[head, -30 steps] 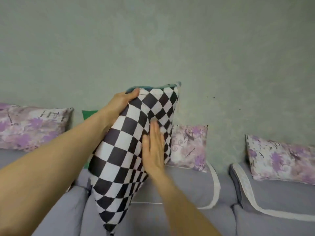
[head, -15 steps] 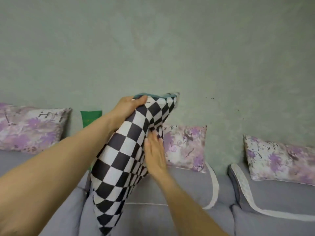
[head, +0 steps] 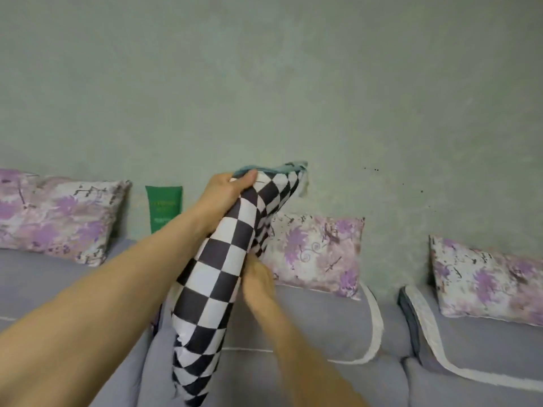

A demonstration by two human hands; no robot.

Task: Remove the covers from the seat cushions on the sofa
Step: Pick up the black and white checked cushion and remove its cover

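checkered cushion (head: 217, 277) hangs from left hand (head: 227, 195) clamping its top; right hand (head: 257, 277) pinches its side.

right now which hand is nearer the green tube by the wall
Left. The left hand grips the checkered cushion top, just right of the green tube; the right hand is lower, farther right.

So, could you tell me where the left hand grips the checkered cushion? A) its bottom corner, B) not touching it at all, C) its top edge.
C: the left hand clasps the top edge of the upright checkered cushion, thumb beside the teal fabric.
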